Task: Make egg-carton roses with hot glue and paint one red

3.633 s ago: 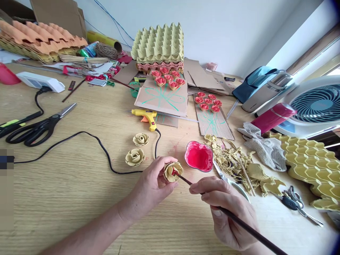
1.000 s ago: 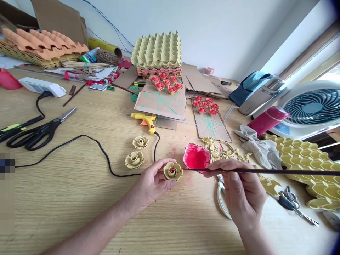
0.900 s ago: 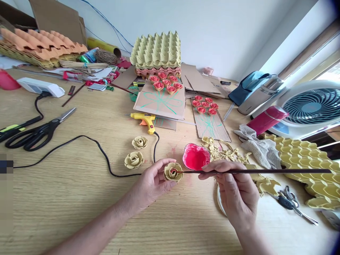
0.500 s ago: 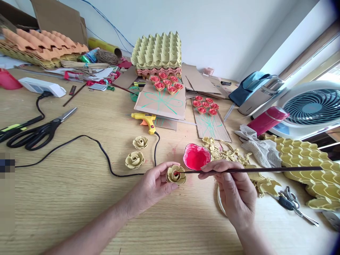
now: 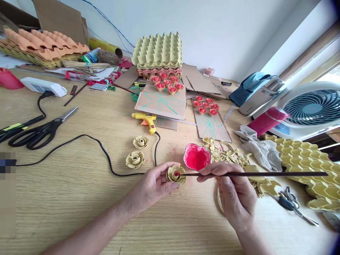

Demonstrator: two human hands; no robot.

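My left hand (image 5: 152, 184) pinches a small beige paper rose (image 5: 176, 174) just above the wooden table (image 5: 66, 191). A spot of red paint shows in the rose's centre. My right hand (image 5: 233, 194) grips a long dark paintbrush (image 5: 255, 174) held level, and its red tip touches that centre. A small dish of red paint (image 5: 197, 157) sits just behind the rose. Two unpainted beige roses (image 5: 135, 159) (image 5: 141, 142) lie to the left.
A yellow glue gun (image 5: 145, 118) with a black cord (image 5: 87, 141) lies behind. Painted red roses (image 5: 167, 82) sit on cardboard sheets by stacked egg trays (image 5: 158, 49). Black scissors (image 5: 37, 131) lie left; scraps, a cloth (image 5: 261, 150), a yellow tray (image 5: 310, 163) and a fan (image 5: 310, 108) crowd the right.
The brush swung from a steep slant to level. Its tip went from beside the paint dish to the rose's centre. My left hand tilted the rose slightly.
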